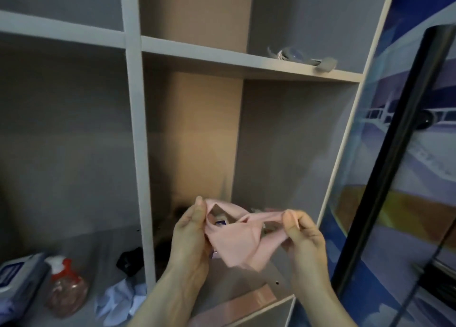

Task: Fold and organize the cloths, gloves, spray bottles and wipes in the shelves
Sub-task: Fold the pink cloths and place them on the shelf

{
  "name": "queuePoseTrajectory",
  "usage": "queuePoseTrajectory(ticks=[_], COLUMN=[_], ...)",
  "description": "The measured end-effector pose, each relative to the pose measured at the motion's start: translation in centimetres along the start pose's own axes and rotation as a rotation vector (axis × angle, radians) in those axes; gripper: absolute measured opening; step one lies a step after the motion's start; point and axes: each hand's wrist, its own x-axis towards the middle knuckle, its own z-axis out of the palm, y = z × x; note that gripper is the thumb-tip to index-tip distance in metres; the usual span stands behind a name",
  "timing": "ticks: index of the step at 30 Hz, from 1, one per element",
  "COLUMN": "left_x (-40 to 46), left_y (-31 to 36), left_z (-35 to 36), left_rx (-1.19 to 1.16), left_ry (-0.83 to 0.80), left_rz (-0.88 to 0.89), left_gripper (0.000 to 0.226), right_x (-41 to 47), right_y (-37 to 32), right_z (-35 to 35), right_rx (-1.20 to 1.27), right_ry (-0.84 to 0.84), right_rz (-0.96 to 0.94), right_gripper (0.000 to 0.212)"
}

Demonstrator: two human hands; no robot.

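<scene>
A pink cloth hangs stretched between my two hands in front of the right lower shelf compartment. My left hand pinches its left edge and my right hand pinches its right edge. On the left compartment's floor lie a wipes pack, a spray bottle with a red and white trigger, a crumpled white cloth and a black cloth or glove. A small blue and white item shows behind the pink cloth, mostly hidden.
The grey shelf unit has a vertical divider between the compartments. On the upper right shelf lies a grey strap with a clear rounded piece. An open door with a black edge stands close at the right.
</scene>
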Motion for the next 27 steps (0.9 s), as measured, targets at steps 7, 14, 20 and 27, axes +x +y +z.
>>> queuePoseTrajectory(ticks=[7, 14, 20, 27], left_x=[-0.3, -1.1, -0.3, 1.0], left_y=[-3.8, -5.4, -5.2, -4.0], left_z=[3.9, 4.8, 4.8, 4.0], left_rx=[-0.234, 0.333, 0.928, 0.829], left_ry=[0.051, -0.23, 0.174, 0.112], left_rz=[0.103, 0.195, 0.468, 0.375], left_gripper=[0.052, 0.074, 0.091, 0.091], right_x=[3.5, 4.9, 4.7, 5.6], right_y=[-0.1, -0.3, -0.2, 1.0], right_z=[-2.0, -3.2, -3.3, -1.9], right_rx=[0.31, 0.227, -0.085, 0.158], right_ry=[-0.029, -0.476, -0.569, -0.481], right_rz=[0.251, 0.279, -0.03, 0.227], right_gripper=[0.026, 0.029, 0.018, 0.041])
